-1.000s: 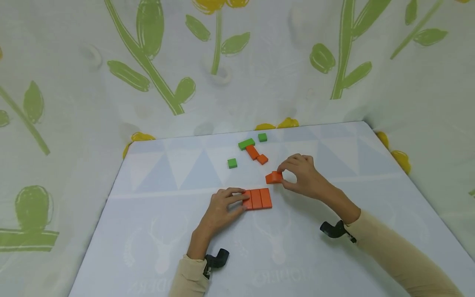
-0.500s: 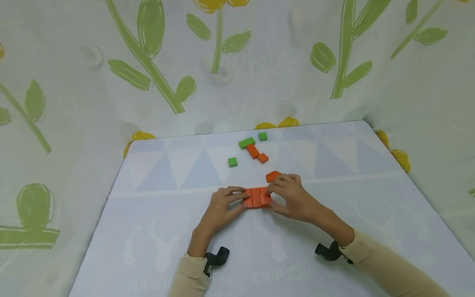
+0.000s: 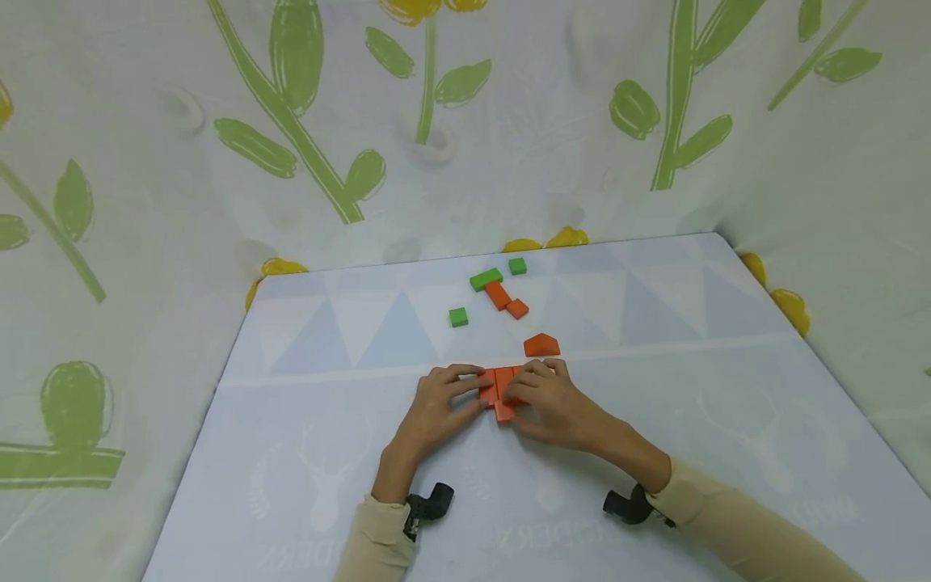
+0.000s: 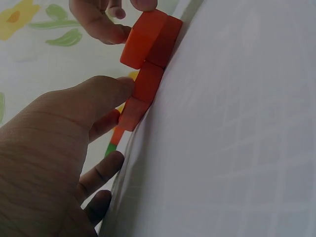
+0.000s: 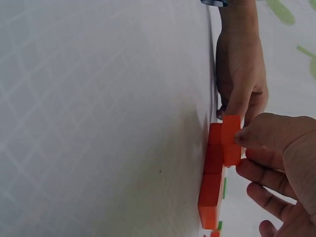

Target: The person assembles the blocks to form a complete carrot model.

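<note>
Three orange blocks (image 3: 488,391) lie side by side in a row on the table in front of me. My left hand (image 3: 439,406) holds the left end of the row, its thumb on the near edge and fingers at the far side. My right hand (image 3: 555,406) pinches another orange block (image 3: 505,413) between thumb and fingers. In the right wrist view this held block (image 5: 231,140) sits over the top faces of the row (image 5: 211,192). Seen from the head, it juts past the near edge at the middle. The right hand partly hides the row's right end.
A five-sided orange block (image 3: 541,346) lies just behind the row. Further back are a green bar (image 3: 486,280), an orange bar (image 3: 498,296), a small orange block (image 3: 517,309) and two green cubes (image 3: 458,318). A flower-patterned curtain (image 3: 509,178) hangs behind the table.
My right hand has come nearer and left, from the five-sided block to over the row, and pinches an orange block there. My left hand stays on the row's left end.
</note>
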The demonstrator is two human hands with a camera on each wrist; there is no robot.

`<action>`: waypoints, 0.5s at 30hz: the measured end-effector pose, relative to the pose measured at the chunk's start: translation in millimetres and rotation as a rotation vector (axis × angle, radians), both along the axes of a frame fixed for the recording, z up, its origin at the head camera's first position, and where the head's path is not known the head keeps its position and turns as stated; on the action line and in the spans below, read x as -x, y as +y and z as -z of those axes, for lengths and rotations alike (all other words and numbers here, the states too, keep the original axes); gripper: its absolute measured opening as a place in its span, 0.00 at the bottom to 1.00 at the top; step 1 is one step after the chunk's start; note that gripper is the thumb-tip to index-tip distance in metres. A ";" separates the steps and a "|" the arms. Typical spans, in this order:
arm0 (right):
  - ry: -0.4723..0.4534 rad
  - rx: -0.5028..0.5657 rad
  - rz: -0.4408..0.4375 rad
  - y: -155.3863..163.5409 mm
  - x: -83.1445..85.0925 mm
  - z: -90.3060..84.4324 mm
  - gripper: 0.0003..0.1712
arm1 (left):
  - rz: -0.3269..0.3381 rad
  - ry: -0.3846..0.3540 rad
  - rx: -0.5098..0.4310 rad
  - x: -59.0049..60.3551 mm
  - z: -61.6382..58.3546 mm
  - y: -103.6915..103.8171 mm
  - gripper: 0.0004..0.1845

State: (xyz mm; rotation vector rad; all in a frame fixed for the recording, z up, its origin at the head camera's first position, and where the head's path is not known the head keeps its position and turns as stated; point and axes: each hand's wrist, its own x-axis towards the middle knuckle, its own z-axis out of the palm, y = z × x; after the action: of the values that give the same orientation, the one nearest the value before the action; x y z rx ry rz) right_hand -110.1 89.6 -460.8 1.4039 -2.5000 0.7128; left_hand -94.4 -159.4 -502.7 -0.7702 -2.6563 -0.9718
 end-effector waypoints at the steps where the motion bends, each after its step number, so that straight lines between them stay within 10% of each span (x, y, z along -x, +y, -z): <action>1: 0.002 -0.001 0.000 -0.3 -0.2 0.3 0.14 | 0.000 -0.003 0.002 0.1 0.1 0.1 0.17; 15: 0.062 -0.015 -0.008 -1.1 -2.7 8.5 0.15 | -0.004 0.002 0.010 0.5 1.2 -0.1 0.17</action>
State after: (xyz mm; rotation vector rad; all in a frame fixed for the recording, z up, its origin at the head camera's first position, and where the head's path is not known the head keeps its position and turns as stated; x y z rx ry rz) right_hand -107.4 88.5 -469.3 1.4198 -2.4588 0.6425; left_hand -95.0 -159.5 -503.8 -0.7673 -2.6621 -0.9576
